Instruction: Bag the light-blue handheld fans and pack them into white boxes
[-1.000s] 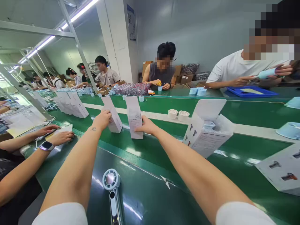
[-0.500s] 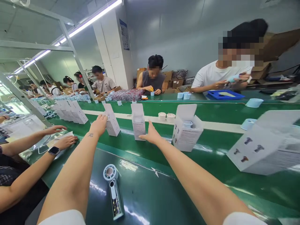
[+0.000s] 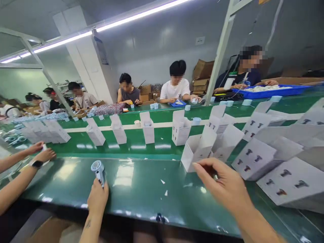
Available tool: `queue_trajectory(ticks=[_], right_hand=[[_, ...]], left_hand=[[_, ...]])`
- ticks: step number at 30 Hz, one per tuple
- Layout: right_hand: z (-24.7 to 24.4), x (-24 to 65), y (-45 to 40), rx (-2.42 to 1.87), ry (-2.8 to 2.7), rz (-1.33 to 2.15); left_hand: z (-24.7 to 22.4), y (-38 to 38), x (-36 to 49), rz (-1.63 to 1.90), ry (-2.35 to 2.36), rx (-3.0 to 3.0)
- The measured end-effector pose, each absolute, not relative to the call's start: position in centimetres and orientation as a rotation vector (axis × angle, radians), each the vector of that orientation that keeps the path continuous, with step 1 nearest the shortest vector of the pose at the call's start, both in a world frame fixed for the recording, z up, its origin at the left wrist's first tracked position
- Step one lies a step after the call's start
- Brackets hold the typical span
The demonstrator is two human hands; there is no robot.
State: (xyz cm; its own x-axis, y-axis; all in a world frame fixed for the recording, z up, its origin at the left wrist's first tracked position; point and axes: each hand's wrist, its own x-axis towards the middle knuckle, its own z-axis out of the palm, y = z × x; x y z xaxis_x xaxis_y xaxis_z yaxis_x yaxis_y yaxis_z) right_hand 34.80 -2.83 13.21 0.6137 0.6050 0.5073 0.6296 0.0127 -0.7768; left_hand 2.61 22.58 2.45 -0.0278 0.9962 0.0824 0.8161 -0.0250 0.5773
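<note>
The left hand (image 3: 98,195) grips a pale blue handheld fan (image 3: 100,174) by its handle, at about 11 o'clock, with the round head pointing away over the near worktop (image 3: 141,192). The right hand (image 3: 222,184) is at 1 o'clock, fingers curled toward the thumb, near the lower edge of an open white box (image 3: 189,157); whether it pinches anything or touches the box, I cannot tell.

The worktop is dark green and glossy, streaked with reflections, with small white scraps (image 3: 162,181) near 12 o'clock. Beyond it runs a brighter green belt (image 3: 131,148), bearing a spaced row of upright white boxes (image 3: 149,133) from 11 to 1 o'clock. More open cartons printed with small pictures (image 3: 255,157) crowd together from 1 to 3 o'clock, and another group of boxes (image 3: 57,131) stands at 10 o'clock.

At 9 to 10 o'clock, a neighbour's hands (image 3: 45,154) are at work, a dark watch on one wrist. Across the belt, people sit from 10 to 1 o'clock, with a long blue tray (image 3: 275,91) of pale pieces at 1 o'clock. Behind them are brown cartons (image 3: 201,79), a grey wall (image 3: 157,44) and, at 11 o'clock, a pale pillar (image 3: 87,57). A bright tube light (image 3: 144,13) slants overhead.
</note>
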Motion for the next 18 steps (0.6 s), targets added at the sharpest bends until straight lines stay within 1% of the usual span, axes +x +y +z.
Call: queue_trajectory(ticks=[2,5,7,8,10,13,15,16,17,18], right_hand=[[10.7,33.4,-1.9,-1.580,-0.994,0.520],[6.8,28.8,1.2,-1.311,-0.767,1.314],[5.0,24.9,3.2,-1.150,-0.583,1.667],[4.4,22.9,4.0,-1.102,-0.532,1.764],[3.4,19.5,5.0,-1.078,-0.517,1.857],[2.4,16.2,5.1,-1.163,-0.572,1.916],[1.6,15.5,4.5,-1.233,-0.620,1.980],[1.2,15.5,4.1,-1.258,-0.678,2.006],[0.7,15.5,3.7,-1.274,-0.758,2.026],[0.3,15.6,3.3,-1.282,-0.849,2.039]], left_hand=[[3.6,20.6,4.3,0.972,1.776,1.476],[4.3,16.5,5.2,1.078,1.734,1.202],[3.3,11.9,5.4,1.121,1.707,1.095],[2.4,9.2,5.5,1.142,1.655,1.057],[0.7,3.8,5.7,1.180,1.384,1.111],[-1.5,-1.4,3.5,1.055,1.139,1.474],[-2.7,-2.3,-0.8,0.922,1.290,1.549],[-3.2,-2.0,-3.8,0.875,1.458,1.499],[-3.8,-1.4,-6.9,0.863,1.760,1.360],[-4.5,-0.4,-10.1,0.855,1.960,1.248]])
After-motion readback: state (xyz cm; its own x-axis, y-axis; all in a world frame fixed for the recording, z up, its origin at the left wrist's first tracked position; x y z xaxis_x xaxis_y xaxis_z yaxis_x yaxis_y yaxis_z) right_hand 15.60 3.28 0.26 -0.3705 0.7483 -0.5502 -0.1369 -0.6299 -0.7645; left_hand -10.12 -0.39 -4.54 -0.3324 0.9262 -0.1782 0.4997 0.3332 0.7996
